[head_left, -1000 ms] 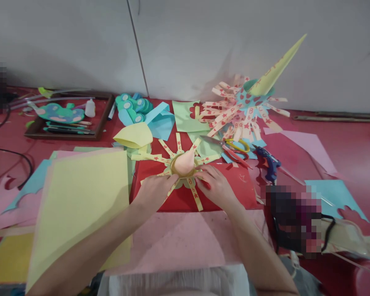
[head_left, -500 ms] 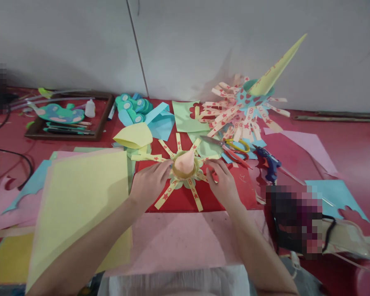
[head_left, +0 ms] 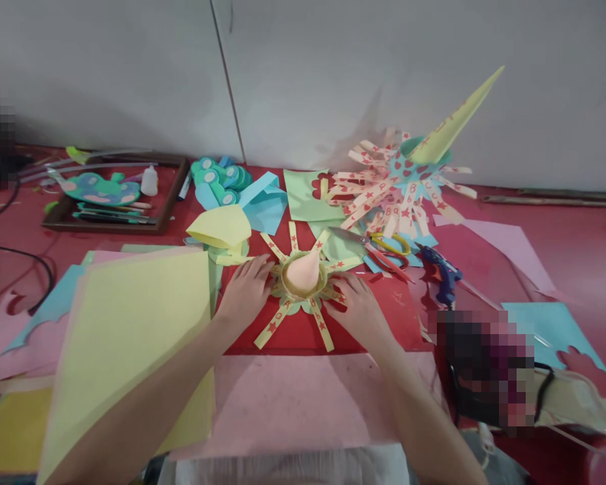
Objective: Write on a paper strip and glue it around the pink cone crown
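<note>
In the head view, a paper craft (head_left: 295, 307) with a ring-shaped middle lies on a red board (head_left: 262, 345). Yellow strips with red letters and stars spread from it, and a pale pink paper cone (head_left: 304, 272) stands in the ring. My left hand (head_left: 246, 291) is at its left side, fingers curled over a strip there and partly hiding it. On the opposite side, my right hand (head_left: 354, 304) has thumb and fingers closed about a lettered strip (head_left: 337, 295). The fingertips of both hands are partly hidden.
Scissors (head_left: 378, 250) and a blue glue gun (head_left: 442, 273) lie to the right. A similar craft with a tall yellow cone (head_left: 452, 128) stands behind. Yellow paper sheets (head_left: 141, 350) lie at left, near a brown tray (head_left: 174, 202) holding pens and a white bottle (head_left: 149, 180).
Both hands have shifted slightly lower beside the ring, fingers moving along the side strips. The whole view has dropped a little; the craft stays in place on the board.
</note>
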`<state>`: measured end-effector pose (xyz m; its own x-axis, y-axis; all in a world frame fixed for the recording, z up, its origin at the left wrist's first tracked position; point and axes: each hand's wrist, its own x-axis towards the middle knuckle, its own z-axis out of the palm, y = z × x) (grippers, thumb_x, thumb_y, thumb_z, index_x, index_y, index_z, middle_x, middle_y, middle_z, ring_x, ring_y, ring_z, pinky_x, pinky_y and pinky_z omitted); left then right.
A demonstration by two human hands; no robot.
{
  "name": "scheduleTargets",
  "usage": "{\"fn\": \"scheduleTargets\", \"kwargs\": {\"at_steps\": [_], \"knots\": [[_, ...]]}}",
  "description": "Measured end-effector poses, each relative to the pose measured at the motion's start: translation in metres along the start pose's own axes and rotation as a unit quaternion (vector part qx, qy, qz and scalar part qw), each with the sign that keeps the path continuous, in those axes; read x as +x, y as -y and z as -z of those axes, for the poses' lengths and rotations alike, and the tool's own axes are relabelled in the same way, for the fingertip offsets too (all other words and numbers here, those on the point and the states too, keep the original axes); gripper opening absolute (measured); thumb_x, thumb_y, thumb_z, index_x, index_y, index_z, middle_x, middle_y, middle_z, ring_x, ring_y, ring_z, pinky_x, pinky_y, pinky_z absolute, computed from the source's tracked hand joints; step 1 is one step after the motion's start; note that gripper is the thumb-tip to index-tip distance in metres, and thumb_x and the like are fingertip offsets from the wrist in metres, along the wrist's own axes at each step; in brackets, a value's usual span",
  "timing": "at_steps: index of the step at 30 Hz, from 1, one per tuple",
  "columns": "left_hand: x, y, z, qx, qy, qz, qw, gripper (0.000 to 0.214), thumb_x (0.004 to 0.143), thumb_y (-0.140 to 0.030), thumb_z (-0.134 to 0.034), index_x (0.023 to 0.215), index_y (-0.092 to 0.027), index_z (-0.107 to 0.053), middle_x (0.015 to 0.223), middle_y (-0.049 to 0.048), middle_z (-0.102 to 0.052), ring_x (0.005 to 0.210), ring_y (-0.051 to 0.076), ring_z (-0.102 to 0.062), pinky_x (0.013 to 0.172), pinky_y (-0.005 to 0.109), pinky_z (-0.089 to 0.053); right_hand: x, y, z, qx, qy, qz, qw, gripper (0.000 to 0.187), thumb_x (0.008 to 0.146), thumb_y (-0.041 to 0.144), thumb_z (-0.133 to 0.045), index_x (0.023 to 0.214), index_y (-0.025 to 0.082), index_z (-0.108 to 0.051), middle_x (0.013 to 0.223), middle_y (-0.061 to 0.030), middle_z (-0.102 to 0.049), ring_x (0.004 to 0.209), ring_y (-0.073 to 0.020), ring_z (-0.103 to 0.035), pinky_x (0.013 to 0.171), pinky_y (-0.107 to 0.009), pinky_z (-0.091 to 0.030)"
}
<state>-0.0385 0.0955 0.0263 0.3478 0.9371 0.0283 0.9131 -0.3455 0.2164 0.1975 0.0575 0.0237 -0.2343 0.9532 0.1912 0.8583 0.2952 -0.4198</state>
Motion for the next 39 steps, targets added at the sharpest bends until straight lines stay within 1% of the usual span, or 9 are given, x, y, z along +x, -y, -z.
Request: {"fn": "scheduleTargets", "kwargs": {"at_steps": [6,13,18,21,24,26,28,32,39], "knots": [[-0.002,-0.002,0.003,0.041,-0.023,-0.026,0.999,0.031,0.084,-0.016,-0.043,0.111,-0.014,-0.057,0.125,0.0125,-0.054,0.118,0.024,-0.048,0.107,0.042,-0.031,0.001,-0.008,0.002,0.014,-0.009,0.014,1.0,0.023,0.079,0.027,-0.058,0.102,0.021,-0.061,0.101,-0.0092,-0.062,0.099,-0.0255,-0.056,0.086,-0.046,-0.049],[-0.004,-0.003,0.005,0.043,-0.049,-0.02,0.998,0.024,0.084,-0.018,-0.046,0.104,-0.016,-0.06,0.12,0.0103,-0.058,0.113,0.023,-0.052,0.105,0.042,-0.033,0.001,-0.014,0.008,0.012,0.016,0.031,0.999,0.023,0.081,0.019,-0.055,0.102,0.022,-0.063,0.105,-0.0077,-0.063,0.099,-0.0252,-0.057,0.083,-0.045,-0.051],[-0.004,-0.003,0.006,0.006,-0.033,-0.013,0.999,0.021,0.084,-0.018,-0.045,0.098,-0.016,-0.061,0.114,0.0097,-0.061,0.109,0.022,-0.054,0.106,0.041,-0.032,0.003,-0.015,0.005,-0.003,-0.005,0.025,1.0,0.018,0.082,0.015,-0.052,0.094,0.021,-0.065,0.1,-0.0075,-0.065,0.094,-0.0235,-0.06,0.082,-0.044,-0.051],[-0.004,-0.004,0.001,-0.01,-0.028,0.007,1.0,0.025,0.084,-0.016,-0.043,0.104,-0.015,-0.058,0.117,0.0103,-0.058,0.109,0.024,-0.053,0.103,0.041,-0.036,0.003,-0.017,0.005,0.004,0.001,0.008,1.0,0.018,0.084,0.02,-0.051,0.097,0.021,-0.064,0.103,-0.0074,-0.064,0.097,-0.0228,-0.059,0.086,-0.043,-0.05],[-0.005,-0.005,-0.006,-0.021,-0.044,0.032,0.998,0.033,0.084,-0.012,-0.039,0.115,-0.014,-0.051,0.123,0.012,-0.054,0.112,0.026,-0.051,0.096,0.041,-0.042,0.0,-0.023,0.007,-0.01,0.033,-0.003,0.999,0.037,0.083,0.034,-0.054,0.12,0.024,-0.055,0.126,-0.0099,-0.053,0.119,-0.0272,-0.048,0.096,-0.049,-0.044],[-0.005,-0.006,-0.009,-0.027,-0.058,0.035,0.997,0.037,0.084,-0.008,-0.036,0.118,-0.014,-0.047,0.125,0.0124,-0.052,0.114,0.026,-0.049,0.097,0.041,-0.041,-0.004,-0.03,0.007,-0.029,0.062,-0.009,0.998,0.062,0.08,0.048,-0.056,0.136,0.027,-0.038,0.142,-0.011,-0.037,0.133,-0.031,-0.031,0.101,-0.055,-0.037],[-0.005,-0.007,-0.01,-0.033,-0.064,0.036,0.997,0.04,0.083,-0.005,-0.034,0.12,-0.014,-0.045,0.125,0.0131,-0.05,0.115,0.025,-0.048,0.099,0.041,-0.04,-0.008,-0.037,0.006,-0.038,0.087,-0.016,0.995,0.076,0.078,0.056,-0.053,0.142,0.03,-0.023,0.149,-0.0112,-0.025,0.138,-0.0321,-0.021,0.101,-0.058,-0.034],[-0.006,-0.007,-0.009,-0.033,-0.053,0.047,0.997,0.045,0.081,-0.003,-0.032,0.123,-0.015,-0.04,0.131,0.0144,-0.045,0.12,0.026,-0.044,0.098,0.044,-0.041,-0.013,-0.046,0.001,-0.03,0.099,0.001,0.995,0.076,0.082,0.055,-0.048,0.145,0.032,-0.011,0.152,-0.0089,-0.018,0.139,-0.0299,-0.014,0.104,-0.057,-0.03],[-0.007,-0.003,-0.011,-0.035,-0.048,0.025,0.998,0.055,0.078,0.002,-0.03,0.13,-0.017,-0.033,0.139,0.015,-0.036,0.13,0.028,-0.034,0.102,0.048,-0.038,-0.015,-0.046,-0.001,-0.025,0.095,-0.003,0.995,0.072,0.083,0.053,-0.047,0.144,0.031,-0.016,0.153,-0.0087,-0.013,0.14,-0.0298,-0.01,0.105,-0.057,-0.029]]}}
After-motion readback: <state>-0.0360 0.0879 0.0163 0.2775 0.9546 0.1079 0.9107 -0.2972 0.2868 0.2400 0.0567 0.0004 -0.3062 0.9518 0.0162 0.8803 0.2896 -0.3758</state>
